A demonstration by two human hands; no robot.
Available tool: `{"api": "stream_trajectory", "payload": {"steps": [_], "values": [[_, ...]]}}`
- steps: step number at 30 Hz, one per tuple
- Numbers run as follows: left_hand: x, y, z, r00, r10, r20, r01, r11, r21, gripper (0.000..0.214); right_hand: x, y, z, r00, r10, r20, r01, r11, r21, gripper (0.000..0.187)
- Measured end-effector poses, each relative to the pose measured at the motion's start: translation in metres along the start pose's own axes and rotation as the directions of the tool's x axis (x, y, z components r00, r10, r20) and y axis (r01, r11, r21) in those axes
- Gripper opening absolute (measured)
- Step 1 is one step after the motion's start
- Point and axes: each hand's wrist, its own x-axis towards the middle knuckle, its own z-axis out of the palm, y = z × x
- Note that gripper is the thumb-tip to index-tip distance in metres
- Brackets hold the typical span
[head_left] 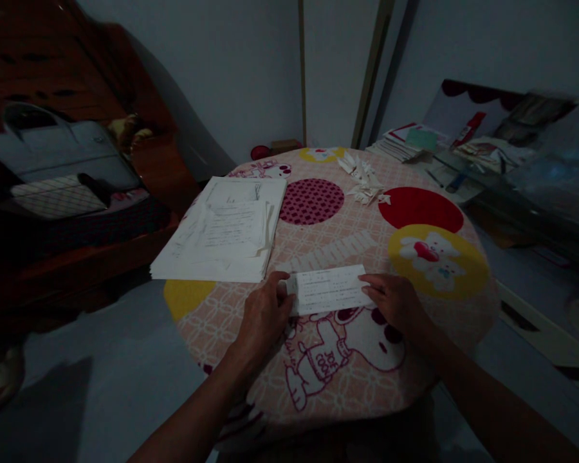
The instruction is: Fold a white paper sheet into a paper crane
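A printed sheet of paper [329, 289], apparently folded to a narrow rectangle, is held just above or on the table near its front. My left hand [266, 308] pinches its left end between thumb and fingers. At the opposite end, my right hand [390, 301] grips the right edge with thumb and fingertips. Directly behind the paper lies a pale strip with crosswise bands [338, 251]. Further left rests a thick stack of printed sheets [231, 225], with smaller pieces on top. A pile of torn or folded white paper [361, 179] sits toward the back.
A patterned cloth [338, 399] covers the round table. To the right, a glass-topped stand [487, 170] carries papers, a red item [470, 128] and a clear plastic bag [560, 154]. On the left, a wooden bench [159, 161] holds a light handbag [62, 151].
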Motion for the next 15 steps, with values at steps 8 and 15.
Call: {"api": "stream_trajectory", "payload": {"steps": [8,15], "values": [[0.0020,0.0007,0.0005,0.999,-0.034,-0.013,0.034,0.999,-0.009,0.032,0.0018,-0.0035,-0.0013,0.998,0.066,-0.010,-0.066,0.996,0.052,0.030],[0.0017,0.0017,0.0004,0.998,-0.060,-0.012,0.060,0.998,-0.034,0.033,0.0014,-0.0022,-0.0012,0.999,0.045,-0.024,-0.044,0.998,0.033,0.030]]}}
